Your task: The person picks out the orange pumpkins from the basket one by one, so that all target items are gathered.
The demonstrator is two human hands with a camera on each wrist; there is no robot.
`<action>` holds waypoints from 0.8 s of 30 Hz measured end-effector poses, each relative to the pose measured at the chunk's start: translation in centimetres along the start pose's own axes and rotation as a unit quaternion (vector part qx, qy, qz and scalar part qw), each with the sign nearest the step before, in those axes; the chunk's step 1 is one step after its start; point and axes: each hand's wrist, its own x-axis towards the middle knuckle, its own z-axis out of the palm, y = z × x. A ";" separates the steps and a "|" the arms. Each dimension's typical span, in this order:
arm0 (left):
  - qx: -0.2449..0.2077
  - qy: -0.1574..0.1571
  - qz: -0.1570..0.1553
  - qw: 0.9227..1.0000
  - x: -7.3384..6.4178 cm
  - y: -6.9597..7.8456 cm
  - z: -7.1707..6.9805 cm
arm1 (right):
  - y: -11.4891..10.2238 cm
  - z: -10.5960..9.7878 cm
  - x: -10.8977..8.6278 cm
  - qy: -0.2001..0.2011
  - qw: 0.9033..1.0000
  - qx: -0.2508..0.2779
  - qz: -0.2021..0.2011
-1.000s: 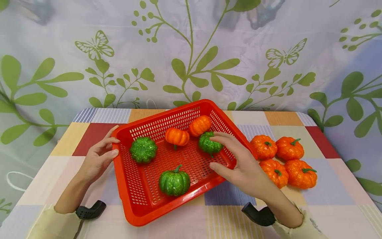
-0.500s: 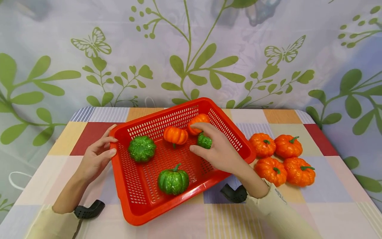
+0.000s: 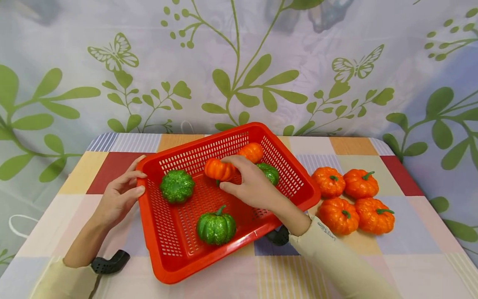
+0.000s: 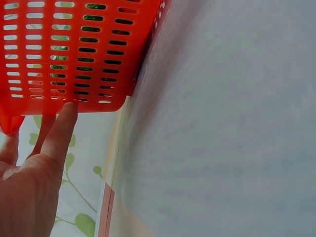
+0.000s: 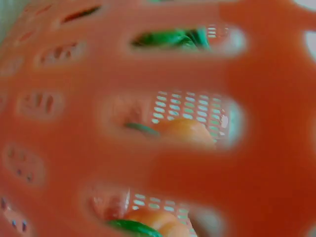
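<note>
A small orange pumpkin (image 3: pixel 215 169) lies inside the red basket (image 3: pixel 175 268), beside the right hand (image 3: pixel 252 182), whose thumb and fingers stand parted (whether they grip it, I cannot tell). The left hand (image 3: pixel 115 201) touches the rim with loosely spread fingers. Four pumpkins (image 3: pixel 350 209) sit outside on the checked tablecloth (image 3: pixel 373 270).

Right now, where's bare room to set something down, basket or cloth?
Basket: front-left floor, between left green pumpkin and front green pumpkin. Tablecloth: right of the four orange pumpkins to its edge, and behind them to the backdrop. Crowded: basket's back middle and right, with two orange pumpkins, another green pumpkin and the right hand.
</note>
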 end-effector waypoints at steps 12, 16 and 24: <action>-0.004 0.003 0.007 1.000 -0.1 0.1 0.1 | 0.9 1.2 0.9 -0.092 0.995 -0.021 0.042; -0.004 0.003 0.005 1.000 0.0 0.0 0.2 | 0.9 1.1 0.8 -0.083 0.993 -0.031 0.076; -0.011 0.004 0.002 1.000 0.0 0.1 0.2 | 0.8 1.1 0.6 -0.064 0.994 -0.046 0.078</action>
